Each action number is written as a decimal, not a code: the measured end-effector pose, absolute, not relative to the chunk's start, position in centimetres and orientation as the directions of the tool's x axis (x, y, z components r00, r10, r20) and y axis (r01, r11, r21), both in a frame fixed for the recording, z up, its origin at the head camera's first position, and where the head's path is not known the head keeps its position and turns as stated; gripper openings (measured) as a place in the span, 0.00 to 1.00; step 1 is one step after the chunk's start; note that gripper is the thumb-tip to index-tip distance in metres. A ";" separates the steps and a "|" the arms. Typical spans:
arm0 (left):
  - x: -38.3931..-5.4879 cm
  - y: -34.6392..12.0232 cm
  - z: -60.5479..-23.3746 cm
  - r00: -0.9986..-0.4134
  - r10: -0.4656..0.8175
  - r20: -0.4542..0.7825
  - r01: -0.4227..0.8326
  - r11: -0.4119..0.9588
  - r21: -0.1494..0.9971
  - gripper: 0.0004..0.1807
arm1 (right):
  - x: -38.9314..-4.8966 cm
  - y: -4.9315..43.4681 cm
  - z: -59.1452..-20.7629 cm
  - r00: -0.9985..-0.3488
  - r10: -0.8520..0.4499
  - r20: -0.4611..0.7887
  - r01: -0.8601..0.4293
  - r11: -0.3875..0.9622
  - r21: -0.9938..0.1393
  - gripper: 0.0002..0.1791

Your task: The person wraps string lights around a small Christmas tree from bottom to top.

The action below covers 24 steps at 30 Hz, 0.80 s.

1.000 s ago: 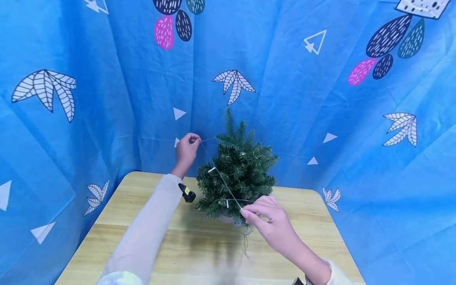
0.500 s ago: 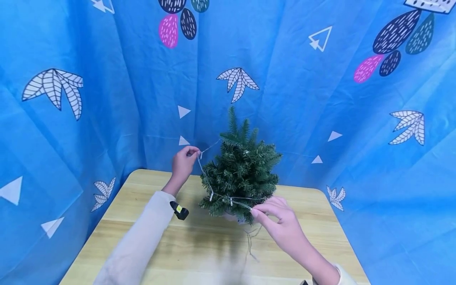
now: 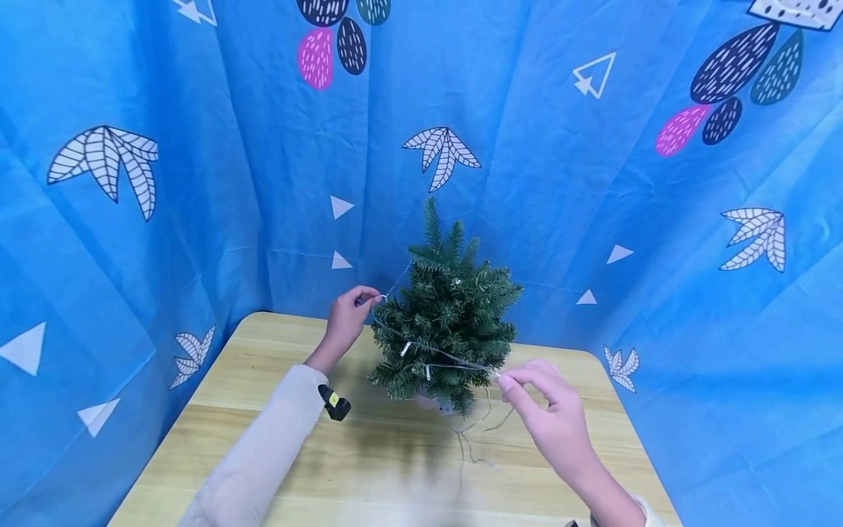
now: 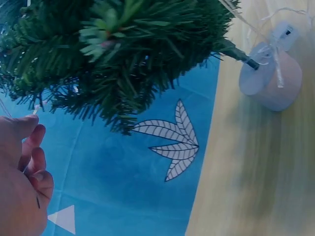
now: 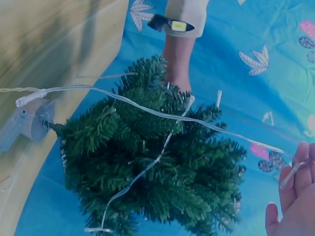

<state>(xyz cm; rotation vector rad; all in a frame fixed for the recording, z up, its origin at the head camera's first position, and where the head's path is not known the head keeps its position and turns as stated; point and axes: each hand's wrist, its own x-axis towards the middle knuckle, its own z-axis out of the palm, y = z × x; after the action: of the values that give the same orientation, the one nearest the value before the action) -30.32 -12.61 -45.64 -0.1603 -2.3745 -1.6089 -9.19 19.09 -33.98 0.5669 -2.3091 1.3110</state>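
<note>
With my left hand (image 3: pixel 345 320) and right hand (image 3: pixel 552 411) each pinching it closed-fingered before the bushy green artificial tree (image 3: pixel 454 311), I judge the thin, clear-wired light string (image 5: pixel 182 118) light, limp, best held between bulbs (image 3: pixel 405 349).

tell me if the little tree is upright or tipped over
Upright: in the head view the tree points up, and the left wrist view shows its pale base on the table.

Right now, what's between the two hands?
The tree, with the light string across its front from the left hand to the right hand; the head view shows it.
</note>
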 end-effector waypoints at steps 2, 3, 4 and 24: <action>-30.3 -12.6 -45.9 -0.957 -0.039 0.287 0.250 0.386 0.888 0.09 | -9.2 19.4 -33.7 -0.854 -0.098 0.511 -0.490 0.481 -0.727 0.10; -30.2 -12.6 -46.1 -0.957 -0.029 0.290 0.256 0.391 0.884 0.08 | -9.2 19.5 -33.6 -0.868 -0.078 0.490 -0.462 0.486 -0.742 0.09; -30.2 -12.6 -46.2 -0.956 -0.021 0.294 0.261 0.397 0.880 0.08 | -9.2 19.7 -33.4 -0.883 -0.057 0.466 -0.432 0.488 -0.758 0.08; -23.8 -14.1 -42.8 -0.887 0.032 0.461 0.390 0.587 0.710 0.14 | -12.8 22.3 -34.4 -0.937 0.036 0.347 -0.245 0.640 -0.729 0.09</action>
<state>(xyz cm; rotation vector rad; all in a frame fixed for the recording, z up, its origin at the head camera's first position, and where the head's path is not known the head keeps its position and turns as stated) -23.83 -14.10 -42.78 -0.3394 -2.4185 -1.2211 -12.78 22.27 -34.38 0.1670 -2.5321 1.1963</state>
